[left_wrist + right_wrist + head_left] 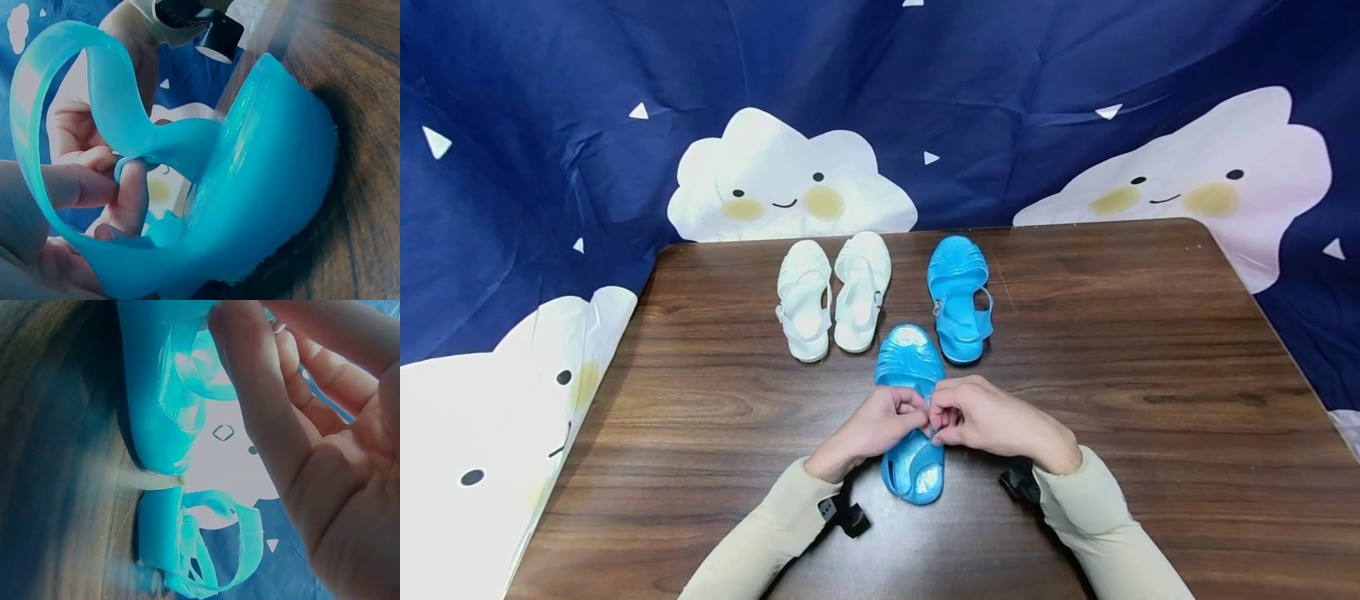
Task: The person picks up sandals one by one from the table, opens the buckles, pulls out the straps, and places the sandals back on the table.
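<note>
A translucent blue sandal [912, 358] lies sole down on the table, toe pointing away from me. Over its ankle strap [109, 94] both hands meet. My left hand [880, 423] pinches the strap from the left side with thumb and fingers. From the right, my right hand [1003, 421] pinches the strap close to the left fingertips. A small shiny metal piece [278, 326] shows between the right fingers; the fingers hide most of the fastening. The matching blue sandal [958, 260] stands farther back, to the right, its strap forming a loop.
Two white sandals, a left one [805, 265] and a right one [871, 250], stand side by side at the back, left of the blue pair. The brown wooden table [1120, 333] ends at a dark blue cloth [970, 100] printed with clouds.
</note>
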A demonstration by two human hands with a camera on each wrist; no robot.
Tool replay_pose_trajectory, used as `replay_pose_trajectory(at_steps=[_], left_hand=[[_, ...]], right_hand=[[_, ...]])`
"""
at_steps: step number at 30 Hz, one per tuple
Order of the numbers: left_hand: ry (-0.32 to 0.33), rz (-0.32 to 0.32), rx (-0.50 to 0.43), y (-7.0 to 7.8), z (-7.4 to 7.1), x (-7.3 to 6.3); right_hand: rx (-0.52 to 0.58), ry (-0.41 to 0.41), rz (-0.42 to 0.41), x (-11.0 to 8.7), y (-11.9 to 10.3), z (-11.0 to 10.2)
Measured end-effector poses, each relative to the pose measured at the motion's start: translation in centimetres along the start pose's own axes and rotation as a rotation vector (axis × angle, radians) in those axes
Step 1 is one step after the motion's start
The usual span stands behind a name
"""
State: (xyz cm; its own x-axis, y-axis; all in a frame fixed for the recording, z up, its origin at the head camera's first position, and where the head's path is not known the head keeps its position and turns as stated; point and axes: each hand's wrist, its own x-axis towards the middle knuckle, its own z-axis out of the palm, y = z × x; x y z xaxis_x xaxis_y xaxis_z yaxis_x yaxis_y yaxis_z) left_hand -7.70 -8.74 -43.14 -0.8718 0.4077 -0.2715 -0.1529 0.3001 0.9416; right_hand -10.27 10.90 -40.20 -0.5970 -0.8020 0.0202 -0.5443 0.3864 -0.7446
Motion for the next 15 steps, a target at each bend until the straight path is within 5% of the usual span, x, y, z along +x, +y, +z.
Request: replay_pose_trajectory(at_steps=[15], left_hand=[[0.004,-0.022,-0.047,0.19,-0.06,-0.11]], right_hand=[[0.002,0.003,-0.010,-0.04,-0.04,-0.02]])
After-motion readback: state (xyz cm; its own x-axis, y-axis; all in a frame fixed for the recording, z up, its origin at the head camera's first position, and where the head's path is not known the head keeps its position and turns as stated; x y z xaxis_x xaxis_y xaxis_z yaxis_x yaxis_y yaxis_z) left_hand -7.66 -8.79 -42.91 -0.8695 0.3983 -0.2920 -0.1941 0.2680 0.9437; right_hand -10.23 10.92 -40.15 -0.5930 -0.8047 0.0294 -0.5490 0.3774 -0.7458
